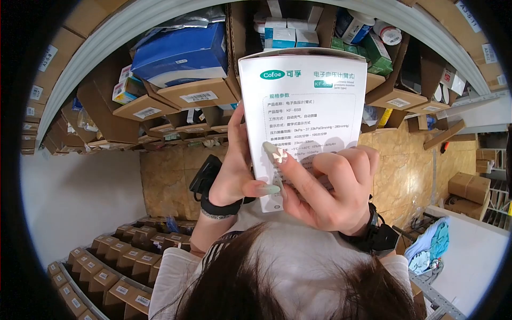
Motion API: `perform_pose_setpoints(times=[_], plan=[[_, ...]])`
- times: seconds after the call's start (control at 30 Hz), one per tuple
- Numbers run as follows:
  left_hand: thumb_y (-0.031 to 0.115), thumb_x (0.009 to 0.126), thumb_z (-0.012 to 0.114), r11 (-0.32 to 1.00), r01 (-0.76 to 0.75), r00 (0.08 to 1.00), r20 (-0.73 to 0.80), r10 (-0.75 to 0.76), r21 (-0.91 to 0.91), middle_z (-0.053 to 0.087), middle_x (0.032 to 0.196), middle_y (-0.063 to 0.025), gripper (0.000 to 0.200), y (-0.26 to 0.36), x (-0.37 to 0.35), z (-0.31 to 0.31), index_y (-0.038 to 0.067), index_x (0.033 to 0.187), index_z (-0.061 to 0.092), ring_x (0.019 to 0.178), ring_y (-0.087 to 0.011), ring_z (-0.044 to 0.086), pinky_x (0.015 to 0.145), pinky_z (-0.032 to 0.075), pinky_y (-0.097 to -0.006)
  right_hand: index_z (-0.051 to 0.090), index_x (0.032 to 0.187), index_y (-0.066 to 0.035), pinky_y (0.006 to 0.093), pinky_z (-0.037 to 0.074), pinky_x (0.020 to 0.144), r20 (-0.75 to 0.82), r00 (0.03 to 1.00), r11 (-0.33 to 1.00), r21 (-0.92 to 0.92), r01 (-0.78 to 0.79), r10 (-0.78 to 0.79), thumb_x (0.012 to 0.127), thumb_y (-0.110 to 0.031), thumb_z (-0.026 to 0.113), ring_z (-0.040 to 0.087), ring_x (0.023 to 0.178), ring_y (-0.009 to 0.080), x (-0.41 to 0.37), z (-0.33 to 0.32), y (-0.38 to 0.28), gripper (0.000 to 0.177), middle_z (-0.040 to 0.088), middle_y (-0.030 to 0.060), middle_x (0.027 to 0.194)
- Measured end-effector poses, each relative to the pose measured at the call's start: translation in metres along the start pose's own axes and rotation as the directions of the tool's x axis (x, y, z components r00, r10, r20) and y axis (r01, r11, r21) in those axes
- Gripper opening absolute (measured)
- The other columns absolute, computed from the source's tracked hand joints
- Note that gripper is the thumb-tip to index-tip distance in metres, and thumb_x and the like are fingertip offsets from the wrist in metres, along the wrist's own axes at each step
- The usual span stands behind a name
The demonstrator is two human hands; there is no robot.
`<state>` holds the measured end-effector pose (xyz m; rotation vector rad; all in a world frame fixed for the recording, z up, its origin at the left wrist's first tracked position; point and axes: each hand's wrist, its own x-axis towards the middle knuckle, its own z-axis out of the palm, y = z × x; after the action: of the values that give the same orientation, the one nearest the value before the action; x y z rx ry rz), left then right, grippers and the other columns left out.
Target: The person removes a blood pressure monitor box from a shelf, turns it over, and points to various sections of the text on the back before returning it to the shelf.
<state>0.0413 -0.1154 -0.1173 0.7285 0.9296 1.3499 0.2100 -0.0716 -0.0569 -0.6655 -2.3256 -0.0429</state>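
Note:
A white Cofoe box (309, 101) with green and grey print is held upright in the middle of the view, its printed side facing the camera. Around its lower left edge wraps my left hand (234, 170), the thumb lying on the front face and the fingers behind. My right hand (330, 186) lies over the lower right of the printed face, its index fingertip touching the text near the left edge and its other fingers curled. Whether the right hand pinches anything is hidden.
Shelves of cardboard bins run across the top, with a blue box (181, 53), small white-blue boxes (284, 37) and bottles (354, 26). More labelled bins (101, 280) stand at lower left. A brown carton (469, 186) and blue-green cloth (438, 240) are at right.

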Motion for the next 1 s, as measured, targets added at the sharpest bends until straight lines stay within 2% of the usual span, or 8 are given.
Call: perform_pose_setpoints(times=[0.2,0.5,1.0], plan=[[0.055,0.043,0.085,1.000,0.016,1.000,-0.026,-0.016,0.003,0.025,0.136,-0.0180,0.142,0.006,0.001,0.006,0.009,0.142,-0.005,0.130,-0.0309,0.025,0.107,0.020,-0.0449,0.067,0.100,-0.012,0.0334,0.032,0.067,0.004,1.000,1.000,-0.013,0.007,-0.007,0.060,-0.022,0.068,0.041,0.064,0.0140,0.002,0.001,-0.003,0.041,0.038,-0.0043,0.068],[0.055,0.040,0.085,0.999,0.036,0.999,-0.040,-0.035,0.024,0.028,0.134,-0.0176,0.143,0.002,0.001,0.000,0.010,0.142,-0.004,0.129,-0.0312,0.027,0.107,0.020,-0.0439,0.067,0.101,-0.009,0.0326,0.030,0.064,-0.038,0.999,0.999,0.018,0.029,-0.029,0.061,-0.017,0.068,0.038,0.061,0.0144,0.000,0.006,0.000,0.041,0.034,-0.0035,0.065],[0.051,0.045,0.085,1.000,-0.003,1.000,0.005,0.003,0.008,0.027,0.136,-0.0172,0.138,-0.003,0.001,-0.005,0.010,0.142,-0.004,0.129,-0.0296,0.027,0.106,0.021,-0.0434,0.068,0.098,-0.008,0.0321,0.030,0.061,-0.070,0.997,0.997,0.069,0.037,-0.032,0.057,-0.016,0.068,0.039,0.060,0.0152,-0.001,0.008,0.003,0.041,0.035,-0.0033,0.066]])
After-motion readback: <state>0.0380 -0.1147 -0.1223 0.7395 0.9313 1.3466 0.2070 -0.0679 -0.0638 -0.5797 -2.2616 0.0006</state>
